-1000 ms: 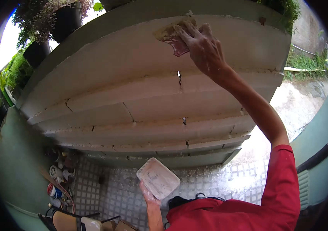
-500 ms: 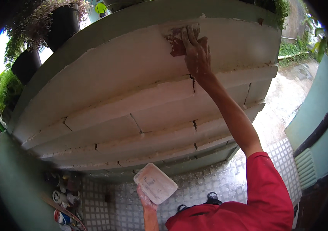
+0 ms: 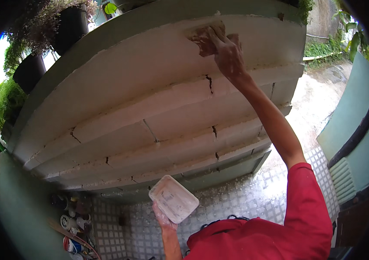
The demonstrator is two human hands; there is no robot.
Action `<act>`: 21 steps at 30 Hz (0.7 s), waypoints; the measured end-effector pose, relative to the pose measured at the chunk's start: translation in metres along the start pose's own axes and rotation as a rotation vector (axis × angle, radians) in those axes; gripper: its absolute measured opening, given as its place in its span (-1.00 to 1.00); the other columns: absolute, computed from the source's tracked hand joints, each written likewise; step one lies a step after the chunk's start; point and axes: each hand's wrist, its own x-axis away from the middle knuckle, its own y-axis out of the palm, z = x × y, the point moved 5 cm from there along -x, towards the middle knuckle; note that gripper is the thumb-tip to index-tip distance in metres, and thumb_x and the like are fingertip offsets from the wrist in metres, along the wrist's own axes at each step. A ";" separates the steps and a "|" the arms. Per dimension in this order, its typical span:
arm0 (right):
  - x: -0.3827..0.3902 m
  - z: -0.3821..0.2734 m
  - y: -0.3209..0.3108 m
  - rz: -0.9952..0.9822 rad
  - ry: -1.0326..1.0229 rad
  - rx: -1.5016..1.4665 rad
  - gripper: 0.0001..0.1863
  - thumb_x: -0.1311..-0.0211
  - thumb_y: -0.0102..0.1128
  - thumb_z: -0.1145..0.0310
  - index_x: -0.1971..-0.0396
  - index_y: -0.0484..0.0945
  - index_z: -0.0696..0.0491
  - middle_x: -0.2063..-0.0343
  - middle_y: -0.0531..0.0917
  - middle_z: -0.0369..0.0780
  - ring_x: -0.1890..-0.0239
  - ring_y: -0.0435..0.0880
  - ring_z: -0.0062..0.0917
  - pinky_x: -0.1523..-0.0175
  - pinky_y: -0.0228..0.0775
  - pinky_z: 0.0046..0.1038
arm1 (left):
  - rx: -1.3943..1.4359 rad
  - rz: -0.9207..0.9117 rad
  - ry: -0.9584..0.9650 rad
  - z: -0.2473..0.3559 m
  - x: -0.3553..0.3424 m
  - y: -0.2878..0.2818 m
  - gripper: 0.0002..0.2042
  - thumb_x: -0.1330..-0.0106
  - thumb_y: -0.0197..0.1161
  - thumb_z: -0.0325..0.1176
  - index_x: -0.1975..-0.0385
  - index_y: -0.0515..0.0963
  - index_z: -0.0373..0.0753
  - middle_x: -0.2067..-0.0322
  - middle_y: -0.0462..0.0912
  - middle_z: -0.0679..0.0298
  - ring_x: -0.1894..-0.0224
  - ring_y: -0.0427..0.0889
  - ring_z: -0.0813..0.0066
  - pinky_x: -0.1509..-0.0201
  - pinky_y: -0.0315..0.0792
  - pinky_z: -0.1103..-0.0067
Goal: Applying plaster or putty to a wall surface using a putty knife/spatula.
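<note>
Currently | right hand (image 3: 229, 54), 12 o'clock: grip holding reddish flat piece (image 3: 202, 41) | left hand (image 3: 165, 218), 6 o'clock: grip holding tray (image 3: 175, 199) | one-edge hold could tip it

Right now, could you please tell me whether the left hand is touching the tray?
Touching: the head view shows the left hand holding the tray by its lower-left side.

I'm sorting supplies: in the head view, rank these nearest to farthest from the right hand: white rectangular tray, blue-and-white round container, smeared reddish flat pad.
1. Smeared reddish flat pad: in the right hand.
2. White rectangular tray: lower centre, in the left hand.
3. Blue-and-white round container: lower left.
</note>
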 end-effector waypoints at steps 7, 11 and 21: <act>0.047 0.009 0.018 -0.097 0.011 0.028 -0.40 0.01 -0.04 0.64 -0.15 0.43 0.04 -0.17 0.45 -0.25 0.10 0.38 -0.17 -0.05 0.29 -0.24 | -0.037 0.048 -0.023 -0.017 0.001 0.008 -0.40 -0.32 -0.05 0.08 -0.27 0.19 -0.14 -0.18 0.37 0.23 -0.18 0.39 0.22 -0.24 0.35 0.29; 0.051 0.011 0.000 -0.167 -0.103 -0.021 -0.43 -0.01 -0.07 0.57 -0.15 0.39 0.11 -0.21 0.40 -0.19 0.08 0.35 -0.14 -0.01 0.27 -0.15 | -0.019 0.031 -0.030 -0.018 0.001 0.017 -0.43 -0.34 -0.08 0.07 -0.25 0.23 -0.14 -0.14 0.41 0.22 -0.15 0.44 0.20 -0.21 0.39 0.25; 0.047 0.020 0.027 0.015 -0.055 -0.085 -0.42 0.00 -0.02 0.55 -0.15 0.41 0.04 -0.14 0.46 -0.18 0.07 0.37 -0.18 0.06 0.31 -0.15 | -0.066 0.024 0.000 -0.027 -0.006 0.024 -0.44 -0.35 -0.09 0.05 -0.24 0.24 -0.16 -0.15 0.41 0.21 -0.16 0.43 0.20 -0.21 0.39 0.25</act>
